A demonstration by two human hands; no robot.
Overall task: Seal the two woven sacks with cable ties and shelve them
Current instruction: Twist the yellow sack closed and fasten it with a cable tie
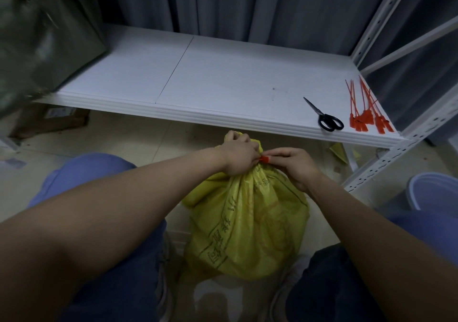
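A yellow woven sack with dark printed characters stands on the floor between my knees. My left hand grips its gathered neck, and a tuft of sack sticks out above the fist. My right hand pinches a red cable tie at the neck, right beside my left fingers. Most of the tie is hidden by my hands. A bundle of spare red cable ties lies at the right end of the white shelf. No second yellow sack is in view.
Black-handled scissors lie on the shelf next to the spare ties. A blurred grey-green bulky thing sits at the shelf's left end. The shelf's white perforated upright stands at right, with a blue bucket beyond it. A cardboard box lies under the shelf.
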